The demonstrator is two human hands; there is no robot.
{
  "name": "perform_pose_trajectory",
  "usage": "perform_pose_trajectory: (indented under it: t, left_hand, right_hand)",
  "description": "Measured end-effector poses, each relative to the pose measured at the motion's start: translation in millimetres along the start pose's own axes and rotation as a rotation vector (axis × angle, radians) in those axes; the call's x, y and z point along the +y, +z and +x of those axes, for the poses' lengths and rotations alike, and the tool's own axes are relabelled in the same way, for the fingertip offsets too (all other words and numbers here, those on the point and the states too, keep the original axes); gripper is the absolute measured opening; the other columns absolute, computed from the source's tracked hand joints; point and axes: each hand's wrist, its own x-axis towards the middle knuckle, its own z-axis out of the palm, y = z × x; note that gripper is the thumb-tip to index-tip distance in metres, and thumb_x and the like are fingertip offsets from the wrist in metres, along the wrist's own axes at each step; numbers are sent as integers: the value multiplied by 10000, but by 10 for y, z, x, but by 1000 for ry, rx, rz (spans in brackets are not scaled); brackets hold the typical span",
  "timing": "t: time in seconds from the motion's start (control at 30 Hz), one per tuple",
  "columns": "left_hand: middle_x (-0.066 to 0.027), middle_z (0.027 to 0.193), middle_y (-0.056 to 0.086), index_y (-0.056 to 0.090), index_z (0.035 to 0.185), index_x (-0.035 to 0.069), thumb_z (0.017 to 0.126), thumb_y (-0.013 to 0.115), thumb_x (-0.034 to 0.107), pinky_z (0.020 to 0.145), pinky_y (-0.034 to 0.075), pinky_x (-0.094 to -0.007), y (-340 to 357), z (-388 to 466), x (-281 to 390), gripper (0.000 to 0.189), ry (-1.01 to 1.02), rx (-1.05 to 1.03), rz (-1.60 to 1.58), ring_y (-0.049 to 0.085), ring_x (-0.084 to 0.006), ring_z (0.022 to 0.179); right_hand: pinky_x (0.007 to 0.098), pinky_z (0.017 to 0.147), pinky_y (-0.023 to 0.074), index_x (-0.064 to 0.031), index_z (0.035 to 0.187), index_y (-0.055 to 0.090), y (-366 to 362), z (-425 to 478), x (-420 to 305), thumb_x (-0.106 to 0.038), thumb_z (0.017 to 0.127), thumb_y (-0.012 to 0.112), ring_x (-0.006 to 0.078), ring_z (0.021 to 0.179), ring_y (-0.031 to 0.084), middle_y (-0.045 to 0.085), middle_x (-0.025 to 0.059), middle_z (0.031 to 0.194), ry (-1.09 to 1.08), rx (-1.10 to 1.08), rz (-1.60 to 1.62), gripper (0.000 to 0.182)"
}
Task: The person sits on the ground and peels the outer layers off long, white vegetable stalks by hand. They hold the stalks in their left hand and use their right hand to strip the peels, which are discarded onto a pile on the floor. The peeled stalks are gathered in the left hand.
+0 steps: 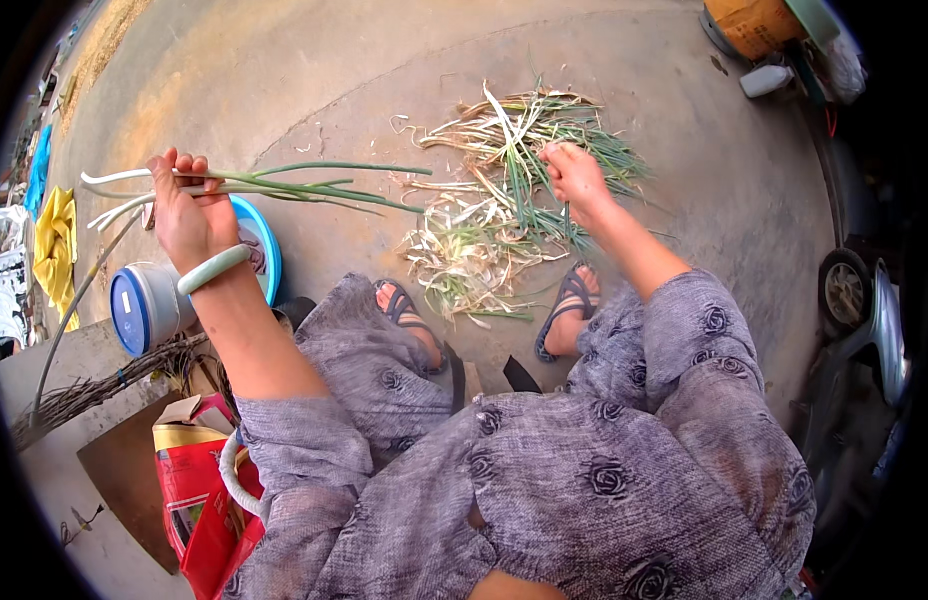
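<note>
My left hand (193, 214) is raised at the left, closed around several green onions (314, 187); their white ends point left and their green leaves reach right. Beyond my sandaled feet, a heap of green onions (524, 135) with roots and dry leaves lies on the concrete floor. My right hand (576, 180) is over the right part of this heap, its fingers curled; whether it holds a leaf or stalk cannot be told. A pile of pale peeled skins and leaves (471, 255) lies between the heap and my feet.
Left of my legs are a blue-rimmed basin (272, 255), a white bucket with a blue lid (131, 311), a bundle of twigs (81, 397) and a red bag (186, 480). A wheel (844, 289) stands at the right, a white bottle (766, 80) at the upper right.
</note>
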Motion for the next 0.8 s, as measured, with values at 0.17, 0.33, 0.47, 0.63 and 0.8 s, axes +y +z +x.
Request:
perform_pose_trajectory:
  t: [0.17, 0.33, 0.47, 0.63, 0.8]
  left_hand:
    - [12, 684, 420, 517, 1129, -46, 944, 569, 271, 567, 339, -223, 191, -175, -51, 370, -93, -126, 81, 404, -89, 637]
    - [28, 633, 357, 435, 1255, -88, 1010, 406, 303, 692, 404, -227, 300, -371, -66, 463, -139, -317, 335, 412, -84, 644]
    - [2, 633, 434, 499, 1209, -84, 1010, 411, 255, 796, 469, -239, 448, -576, -123, 403, -187, -331, 335, 486, -91, 667]
    - [-34, 724, 530, 511, 1204, -67, 1009, 407, 222, 611, 424, -195, 625, -702, -274, 364, -82, -202, 575, 445, -75, 595]
    - [9, 628, 453, 526, 1166, -73, 1003, 421, 201, 495, 251, -181, 375, -617, -234, 336, -120, -355, 532, 333, -27, 515]
  right_hand:
    - [376, 829, 496, -28, 1242, 523, 99, -48, 1075, -380, 861, 599, 297, 944, 623, 645, 176, 1049, -106, -412, -882, 525]
    - [369, 860, 480, -27, 1217, 555, 9, 460, 1245, -342, 859, 584, 293, 991, 625, 644, 186, 1078, -15, -537, -1086, 478]
    - [333, 727, 512, -20, 1143, 594, -271, 1214, 1459, -231, 880, 561, 195, 766, 654, 668, 129, 939, 16, -300, -984, 339]
    - [255, 594, 494, -25, 1099, 614, -239, 1756, 1248, -168, 915, 513, 117, 693, 613, 632, 47, 802, 119, 8, -610, 254]
    - [251, 555, 487, -22, 1021, 636, 39, 1974, 1281, -135, 921, 499, 90, 684, 597, 629, 46, 768, 155, -108, -553, 203]
